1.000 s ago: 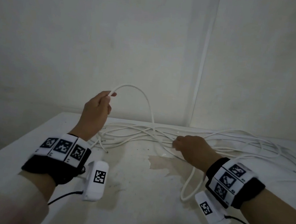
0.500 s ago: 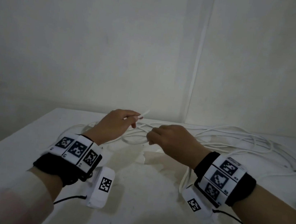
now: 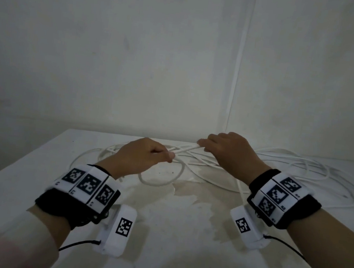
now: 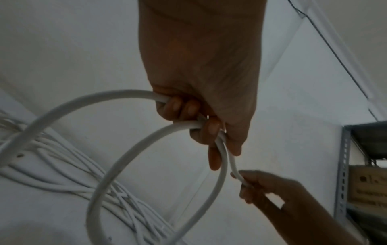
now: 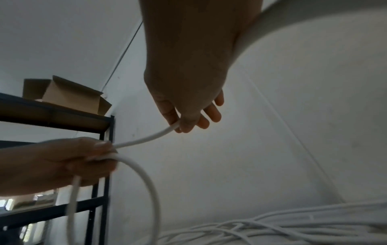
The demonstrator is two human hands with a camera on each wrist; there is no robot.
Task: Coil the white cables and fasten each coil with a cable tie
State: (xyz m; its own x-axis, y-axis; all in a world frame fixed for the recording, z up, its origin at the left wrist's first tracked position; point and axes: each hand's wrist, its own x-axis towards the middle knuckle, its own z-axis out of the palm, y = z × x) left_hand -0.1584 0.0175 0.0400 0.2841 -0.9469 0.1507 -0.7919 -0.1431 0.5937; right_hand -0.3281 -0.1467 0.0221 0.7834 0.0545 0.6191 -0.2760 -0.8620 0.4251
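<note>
Left hand [image 3: 140,159] sat knuckles-up above the desk [image 3: 19,180] near centre, fingers [image 4: 213,131] curled tight round the white cable [image 3: 184,151], with one loop [image 4: 146,165] hanging from the fist. Right hand [image 3: 228,155] sat at about 2 o'clock from the left, slightly higher, palm down; thumb and forefinger pinched the same cable, other fingers [image 5: 211,114] loosely spread. A short taut run of cable bridged the two hands, rising toward the right. The rest of the cable lay in a loose tangle [image 3: 301,172] on the desk, from behind the hands out to 3 o'clock, along the wall [image 3: 114,58]. Wrist views showed a dark shelf rack [image 5: 100,149] with an open cardboard box [image 5: 62,94] at 9 o'clock, and a grey slotted metal rack [image 4: 343,165] at 3 o'clock. Versus 0.5 s ago: hands were nearly touching then; the right had since moved away toward 2 o'clock and upward, drawing cable out through the gap. The left stayed roughly put, grip unchanged. Versus 1.0 s ago: the left had dropped from its raised position.
</note>
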